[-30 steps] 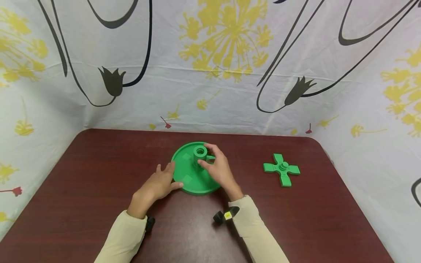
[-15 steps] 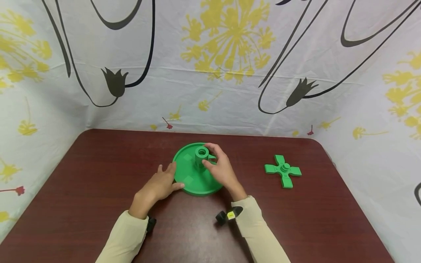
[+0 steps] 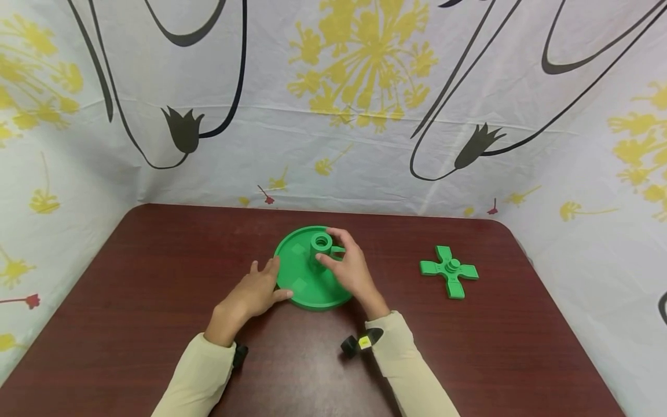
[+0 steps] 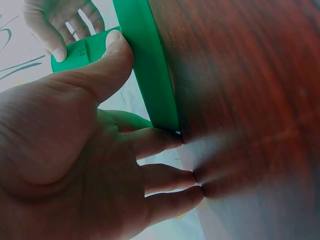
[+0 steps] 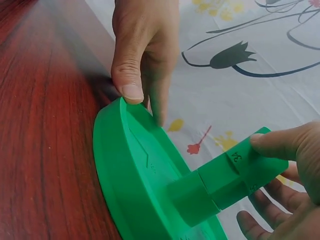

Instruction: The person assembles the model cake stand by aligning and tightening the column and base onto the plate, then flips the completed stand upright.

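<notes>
A round green tray [image 3: 314,293] with a raised rim lies on the table, a green hollow cylinder [image 3: 315,258] standing up from its middle. My left hand [image 3: 251,294] holds the tray at its left rim: thumb on the near edge, other fingers reaching down to the tabletop in the left wrist view. My right hand [image 3: 352,267] pinches the upper cylinder between thumb and fingers. In the right wrist view this upper cylinder section [image 5: 235,165] bears the number 34 and meets a lower section [image 5: 192,199] at a thin seam. A small side arm [image 3: 337,250] points toward my right palm.
A green four-armed cross [image 3: 452,266] with a round stub at its centre lies on the table to the right. The dark red-brown table [image 3: 198,243] meets a white patterned cloth [image 3: 260,156] at the back and sides.
The upper cylinder's side arm shifts slightly as my right thumb and fingers change position on it. My left hand stays on the rim. The whole scene shifts slightly right.
</notes>
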Available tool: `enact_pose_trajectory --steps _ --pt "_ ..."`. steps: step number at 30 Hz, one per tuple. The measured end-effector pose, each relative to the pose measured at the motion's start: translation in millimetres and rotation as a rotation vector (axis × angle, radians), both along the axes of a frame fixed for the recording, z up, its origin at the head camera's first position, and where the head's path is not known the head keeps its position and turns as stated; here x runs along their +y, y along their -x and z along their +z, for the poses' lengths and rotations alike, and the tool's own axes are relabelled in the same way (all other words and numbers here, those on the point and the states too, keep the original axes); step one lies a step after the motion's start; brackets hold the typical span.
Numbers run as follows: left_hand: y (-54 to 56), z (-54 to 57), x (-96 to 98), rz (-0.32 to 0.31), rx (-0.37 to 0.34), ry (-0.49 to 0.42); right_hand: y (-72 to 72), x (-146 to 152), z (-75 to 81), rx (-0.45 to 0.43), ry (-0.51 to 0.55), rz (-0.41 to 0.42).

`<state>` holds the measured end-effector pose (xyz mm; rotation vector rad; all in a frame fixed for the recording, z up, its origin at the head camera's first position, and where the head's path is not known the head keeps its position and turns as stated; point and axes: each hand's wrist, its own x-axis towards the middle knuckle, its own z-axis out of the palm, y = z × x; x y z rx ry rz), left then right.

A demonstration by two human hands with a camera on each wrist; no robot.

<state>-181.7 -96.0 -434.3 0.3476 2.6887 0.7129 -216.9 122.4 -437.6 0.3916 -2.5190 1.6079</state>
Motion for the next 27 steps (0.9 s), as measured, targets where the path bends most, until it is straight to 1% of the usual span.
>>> enact_pose_trajectory --steps 5,13,21,27 --pt "0.5 -0.7 0.0 -0.004 0.001 0.0 0.7 2.8 1.9 -0.024 0.025 0.031" --pt "0.3 -0.4 -0.1 0.006 -0.009 0.0 2.7 4.7 2.9 -0.022 0.07 0.069" --pt "1.8 -3.0 -1.1 0.006 -0.004 0.005 3.0 4.1 1.3 0.0 0.064 0.05" --pt "1.9 -2.9 -1.2 0.01 -0.008 0.001 2.2 2.8 -0.1 0.022 0.028 0.02"
